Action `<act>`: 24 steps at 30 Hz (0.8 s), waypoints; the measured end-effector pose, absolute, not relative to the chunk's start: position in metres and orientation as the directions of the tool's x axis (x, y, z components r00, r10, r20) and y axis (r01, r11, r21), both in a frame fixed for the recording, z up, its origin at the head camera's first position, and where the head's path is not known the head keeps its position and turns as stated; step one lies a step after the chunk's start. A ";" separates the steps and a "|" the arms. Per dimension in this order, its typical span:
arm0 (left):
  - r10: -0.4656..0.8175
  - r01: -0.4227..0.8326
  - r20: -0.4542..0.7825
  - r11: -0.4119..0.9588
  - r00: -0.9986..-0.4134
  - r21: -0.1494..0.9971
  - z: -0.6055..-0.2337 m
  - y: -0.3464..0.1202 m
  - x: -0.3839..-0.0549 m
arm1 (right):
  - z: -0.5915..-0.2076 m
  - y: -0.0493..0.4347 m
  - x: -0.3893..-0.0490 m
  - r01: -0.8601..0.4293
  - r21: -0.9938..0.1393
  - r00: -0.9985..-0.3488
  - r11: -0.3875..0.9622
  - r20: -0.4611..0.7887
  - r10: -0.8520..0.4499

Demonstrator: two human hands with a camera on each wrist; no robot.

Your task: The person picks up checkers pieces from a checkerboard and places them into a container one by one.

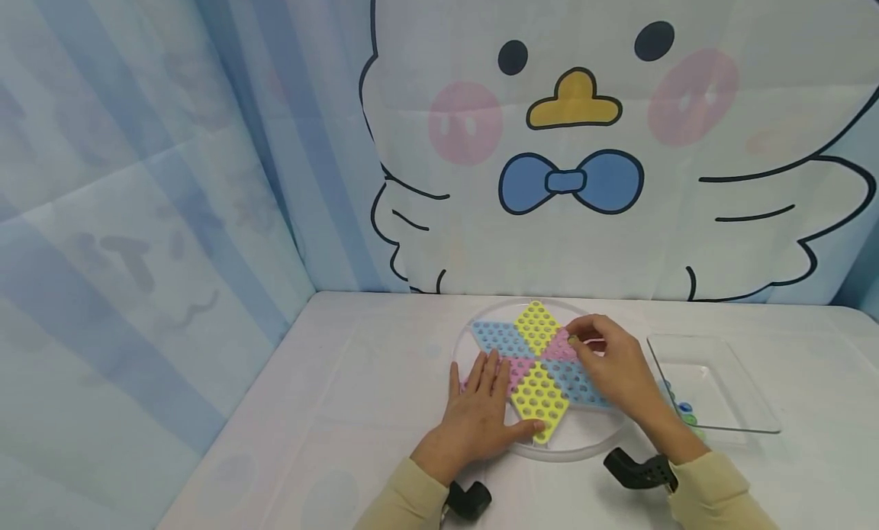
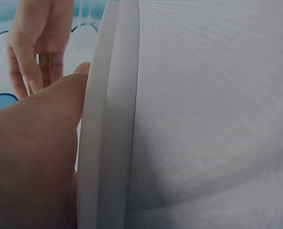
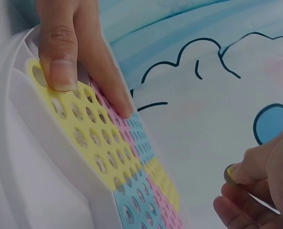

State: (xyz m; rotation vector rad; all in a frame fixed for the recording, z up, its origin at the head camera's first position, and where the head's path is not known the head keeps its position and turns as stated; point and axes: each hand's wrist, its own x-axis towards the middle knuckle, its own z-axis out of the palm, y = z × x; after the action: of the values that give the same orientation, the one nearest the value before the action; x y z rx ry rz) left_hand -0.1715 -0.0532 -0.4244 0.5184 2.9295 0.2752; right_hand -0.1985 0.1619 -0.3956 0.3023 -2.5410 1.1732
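A round white Chinese checkers board (image 1: 566, 455) lies on the table, with a star of perforated yellow, pink and blue sections (image 3: 91, 119). Across its left and near side my left hand (image 1: 475, 419) rests with straight, spread fingers. The left thumb (image 3: 64, 74) presses on the tip of the near yellow section. Over the far right pink section, my right hand (image 1: 614, 366) pinches a small yellow-green marble (image 3: 230, 173) between thumb and finger. In the right wrist view the marble is apart from the board. The left wrist view mostly shows the board's pale side.
A clear square tray (image 1: 738, 366) stands right of the board, with several blue and green marbles (image 1: 685, 409) near its left side. Black wrist cameras (image 1: 639, 470) sit on both wrists. Behind the white table hangs a printed cloth (image 1: 570, 248); another curtain (image 1: 137, 286) covers the left.
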 end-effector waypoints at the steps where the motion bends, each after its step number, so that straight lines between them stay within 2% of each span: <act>1: 0.352 0.324 -0.119 0.923 -0.928 0.207 -0.424 -0.053 -0.171 | -0.395 0.163 -0.198 -0.328 -0.695 -0.922 0.640 0.383 -0.056; 13: 0.359 0.326 -0.130 0.920 -0.924 0.218 -0.425 -0.053 -0.171 | -0.390 0.175 -0.193 -0.372 -0.649 -0.891 0.664 0.451 -0.058; 24: 0.359 0.331 -0.119 0.921 -0.926 0.205 -0.426 -0.053 -0.172 | -0.385 0.191 -0.187 -0.335 -0.647 -0.895 0.685 0.446 -0.016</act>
State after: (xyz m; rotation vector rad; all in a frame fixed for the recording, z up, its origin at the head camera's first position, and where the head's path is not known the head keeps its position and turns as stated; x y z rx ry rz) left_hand -0.1723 -0.0532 -0.4261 0.5284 2.9272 0.2723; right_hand -0.1874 0.1912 -0.3847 0.2736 -2.4895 1.0710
